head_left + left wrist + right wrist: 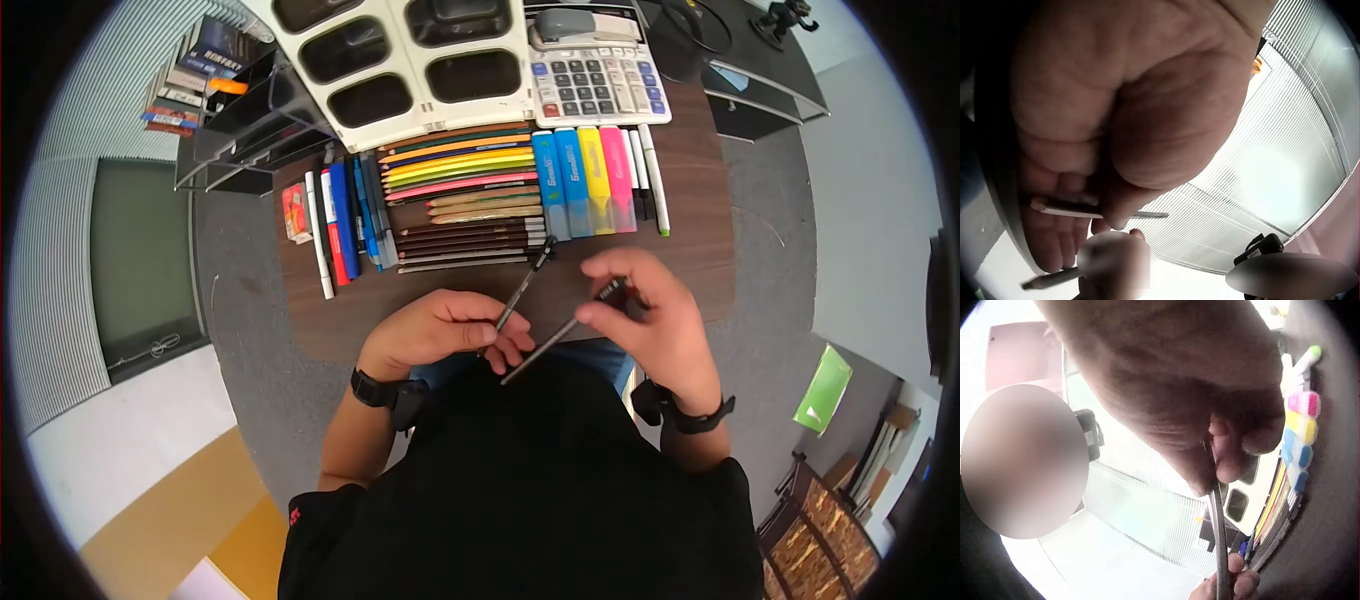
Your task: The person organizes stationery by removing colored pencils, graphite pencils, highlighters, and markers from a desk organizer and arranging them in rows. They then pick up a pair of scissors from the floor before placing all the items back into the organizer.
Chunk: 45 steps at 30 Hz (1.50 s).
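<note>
Both hands are over the near edge of the table, each with a slim grey pencil. My left hand [450, 325] pinches one pencil [515, 296] between thumb and fingers, its upper end slanting toward the pencil row. In the left wrist view that pencil [1072, 210] crosses below the thumb, with a brownish end. My right hand [655, 310] grips the other pencil [540, 350], which points down and left, its tip close to the left fingers. Something black with white marks [612, 291] shows between the right thumb and fingers; I cannot tell what it is.
Coloured pencils [460, 170] lie in a row, with blue and red pens [345, 220] to their left. Highlighters [597, 180] and markers [653, 175] are on the right. Behind stand a white compartment tray [430, 115], a calculator [600, 85] and a stapler [585, 27].
</note>
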Each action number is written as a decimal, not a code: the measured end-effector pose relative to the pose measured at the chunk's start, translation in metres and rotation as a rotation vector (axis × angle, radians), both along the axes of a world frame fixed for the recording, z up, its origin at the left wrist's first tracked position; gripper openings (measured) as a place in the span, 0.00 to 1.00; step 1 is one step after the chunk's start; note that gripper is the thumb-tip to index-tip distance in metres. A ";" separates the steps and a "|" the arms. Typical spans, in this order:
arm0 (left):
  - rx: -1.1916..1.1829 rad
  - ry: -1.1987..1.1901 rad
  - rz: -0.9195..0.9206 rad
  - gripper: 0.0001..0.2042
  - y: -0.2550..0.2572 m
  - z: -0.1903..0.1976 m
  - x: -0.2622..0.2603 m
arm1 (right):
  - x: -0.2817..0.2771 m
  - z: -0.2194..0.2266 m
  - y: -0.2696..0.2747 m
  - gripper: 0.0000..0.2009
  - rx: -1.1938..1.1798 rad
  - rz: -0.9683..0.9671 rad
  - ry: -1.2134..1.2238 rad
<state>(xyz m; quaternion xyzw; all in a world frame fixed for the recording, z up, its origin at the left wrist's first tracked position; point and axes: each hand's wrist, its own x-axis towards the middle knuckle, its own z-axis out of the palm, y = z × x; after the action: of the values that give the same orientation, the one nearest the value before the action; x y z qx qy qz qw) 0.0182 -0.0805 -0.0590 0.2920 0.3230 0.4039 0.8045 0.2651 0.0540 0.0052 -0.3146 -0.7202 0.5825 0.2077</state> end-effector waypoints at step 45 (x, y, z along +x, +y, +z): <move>-0.001 -0.139 0.063 0.14 -0.009 0.004 -0.006 | -0.045 -0.030 -0.009 0.12 0.399 -0.037 -0.147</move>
<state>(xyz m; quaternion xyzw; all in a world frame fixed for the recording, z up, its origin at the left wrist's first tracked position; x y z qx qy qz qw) 0.0120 -0.0890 -0.0551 0.2525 0.2758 0.4478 0.8122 0.2201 0.0454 -0.0249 -0.3223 -0.8285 0.3998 0.2233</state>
